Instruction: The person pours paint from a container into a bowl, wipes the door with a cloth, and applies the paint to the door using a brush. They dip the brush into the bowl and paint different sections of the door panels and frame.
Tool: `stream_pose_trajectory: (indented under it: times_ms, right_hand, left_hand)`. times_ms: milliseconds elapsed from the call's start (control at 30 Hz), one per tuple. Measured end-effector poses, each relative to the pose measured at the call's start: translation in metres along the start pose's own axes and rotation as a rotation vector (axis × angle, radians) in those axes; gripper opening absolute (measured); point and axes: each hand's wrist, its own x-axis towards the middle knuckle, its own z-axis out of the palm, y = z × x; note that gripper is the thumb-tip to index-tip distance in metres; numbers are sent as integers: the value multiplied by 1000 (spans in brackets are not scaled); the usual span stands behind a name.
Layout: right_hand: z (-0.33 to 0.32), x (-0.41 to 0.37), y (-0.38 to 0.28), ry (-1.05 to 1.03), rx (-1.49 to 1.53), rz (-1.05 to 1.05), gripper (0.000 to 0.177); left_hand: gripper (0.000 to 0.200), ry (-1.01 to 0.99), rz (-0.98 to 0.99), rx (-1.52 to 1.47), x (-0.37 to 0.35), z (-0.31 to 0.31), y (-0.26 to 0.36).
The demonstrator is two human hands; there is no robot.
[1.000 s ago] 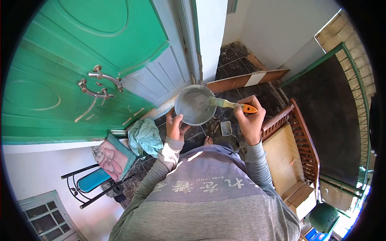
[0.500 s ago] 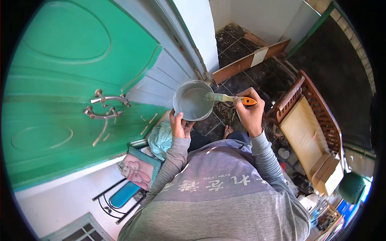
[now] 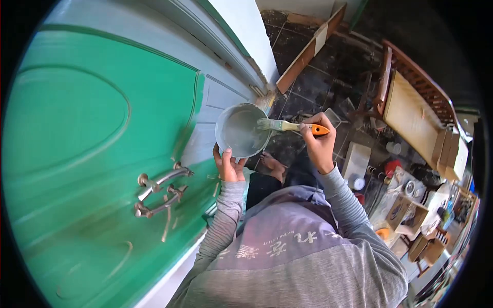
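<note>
A round grey bucket (image 3: 233,141) with greyish paint inside is held by my left hand (image 3: 229,167), its fingers closed on the lower rim and side. My right hand (image 3: 321,146) grips a paintbrush (image 3: 290,126) by its orange handle. The brush lies level, its pale bristles over the right side of the bucket's mouth. To the left is a green door (image 3: 77,128) with two curved metal handles (image 3: 162,187); a grey-painted part of it lies beside the bucket.
A wooden board (image 3: 308,56) stands on the dark tiled floor ahead. At the right are a wooden bench (image 3: 411,113), cardboard boxes (image 3: 444,151) and scattered items. A bare foot (image 3: 273,165) shows below the bucket.
The view has turned and shifted, bringing the door handles lower and more clutter into view at right. The brush and bucket stay close together, both still held.
</note>
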Motion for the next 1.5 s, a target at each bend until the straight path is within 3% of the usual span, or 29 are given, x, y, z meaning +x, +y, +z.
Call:
stream_pose_trajectory:
  times_ms: [267,533,767,867,1133,1233,1367,1433,1500]
  right_hand:
    - [45,18,70,93,40,72,10]
    - [56,58,163,158,167,218,13]
    - [61,75,189,257,171,197,12]
    - [68,87,195,285,378,271,9]
    - [208,138,253,175,626,228,9]
    - [246,149,302,254,556,68,9]
    - [237,148,373,459,224,155,9]
    - [229,151,361,474,-16,185,10]
    - [237,159,312,341,-41,21,12]
  left_hand:
    - [62,-22,-17,68,75,-35,-14]
    - [61,100,-27,48,135,-47,-57]
    - [60,139,-46,-15,163,-56,-69]
    - [61,133,-44,-46,160,-60,-67]
    - [58,188,-81,-43,102,-96,-42]
    - [57,168,-123,6,90,-102,-32]
    - [58,186,-153,2,82,-115,-34]
    - [58,164,-159,-16,79,-118,-36]
    - [58,155,-171,-31,78,-123,-39]
